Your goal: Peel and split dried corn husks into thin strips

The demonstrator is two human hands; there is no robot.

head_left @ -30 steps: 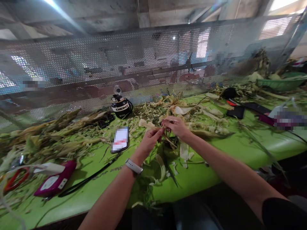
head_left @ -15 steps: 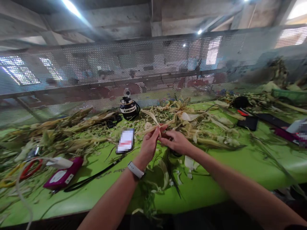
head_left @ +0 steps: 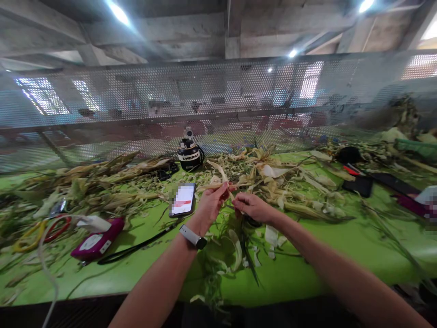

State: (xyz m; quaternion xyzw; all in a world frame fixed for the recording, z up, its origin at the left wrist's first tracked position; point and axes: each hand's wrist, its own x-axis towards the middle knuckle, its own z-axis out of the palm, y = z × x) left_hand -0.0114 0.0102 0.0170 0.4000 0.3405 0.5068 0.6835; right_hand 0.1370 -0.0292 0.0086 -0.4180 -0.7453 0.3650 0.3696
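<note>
Writing: "ENERGY" on one black jug [head_left: 190, 157], centre of the frame; the phone [head_left: 186, 200] beside it, one, lit, text unreadable. Purple devices: two, one at lower left [head_left: 97, 241], one at the right edge [head_left: 408, 205]. Watch [head_left: 192, 236]: one, pale strap. Husks [head_left: 307, 212]: too many to count, strewn over the green counter [head_left: 293, 269]. Strip [head_left: 218, 171]: one, frame centre, pinched in the left hand's [head_left: 210, 201] grip, its upper end rising beyond the fingertips. Right hand [head_left: 251, 207]: fingers curled near the strip's lower end; whether its grip grasps it, cannot tell.

Left hand [head_left: 212, 202] and right hand [head_left: 251, 207] hold pale husk strips [head_left: 219, 173]
</note>
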